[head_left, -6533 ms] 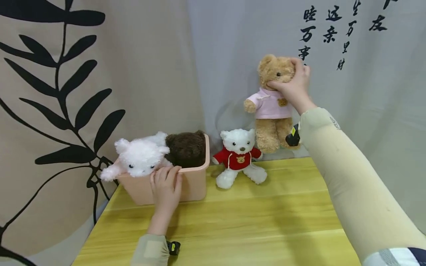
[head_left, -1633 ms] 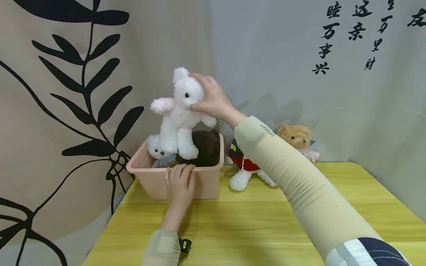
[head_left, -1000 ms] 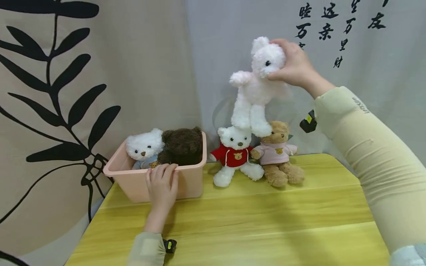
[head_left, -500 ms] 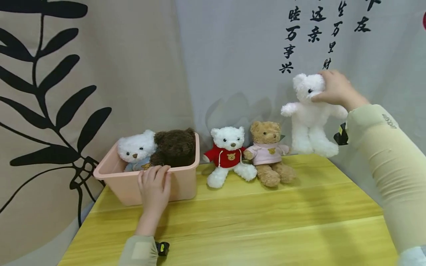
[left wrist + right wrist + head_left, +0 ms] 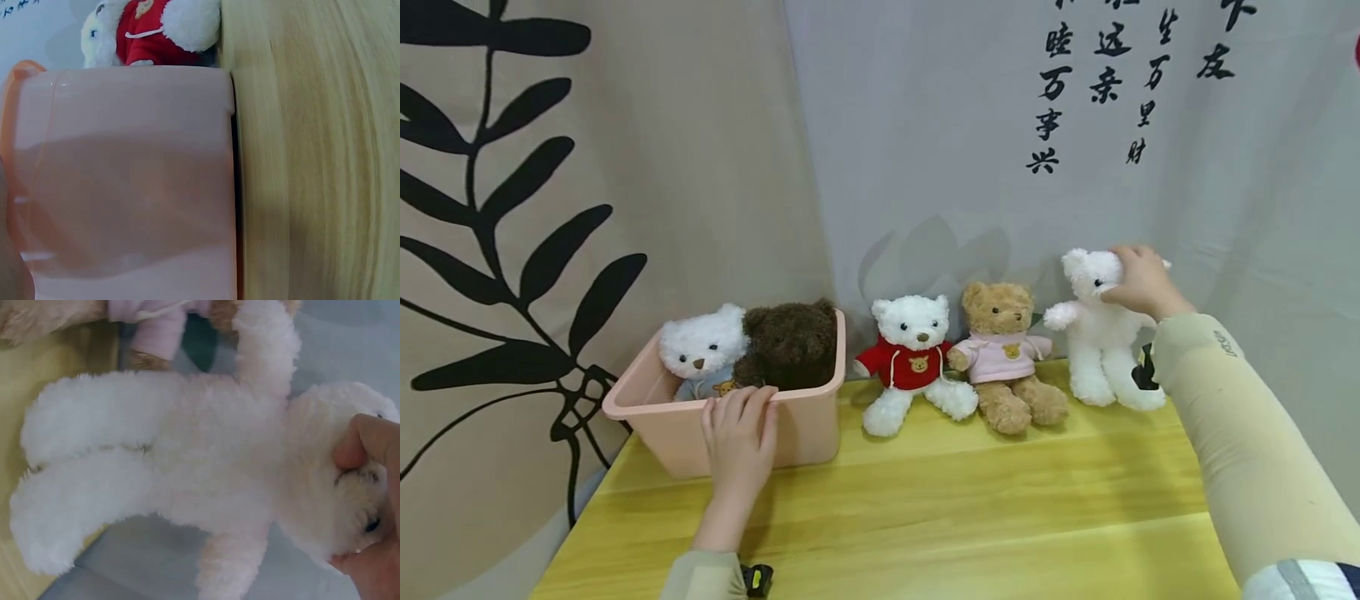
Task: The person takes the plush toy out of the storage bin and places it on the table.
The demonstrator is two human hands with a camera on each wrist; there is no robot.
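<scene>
My right hand [image 5: 1142,282] grips the head of a plain white teddy bear [image 5: 1097,337], thumb across its face. The bear is upright at the table's back right, its feet right at the tabletop; the right wrist view shows its fluffy body [image 5: 212,450] sideways. My left hand [image 5: 741,442] holds the front rim of a pink plastic bin [image 5: 805,429], fingers hooked over the edge. Inside the bin sit a white bear in blue [image 5: 703,346] and a dark brown plush [image 5: 792,343]; their lower parts are hidden by the bin wall.
A white bear in a red hoodie [image 5: 916,354] sits right of the bin. Beside it leans a tan bear in a pink top [image 5: 1007,358], left of the held bear. The yellow wooden table [image 5: 925,525] ends at a grey curtain [image 5: 910,150] behind the bears.
The tan bear was set down beside the red-hoodie bear. My right hand then lifted the plain white bear out of the bin, carried it right and lowered it. My left hand stayed on the rim.
</scene>
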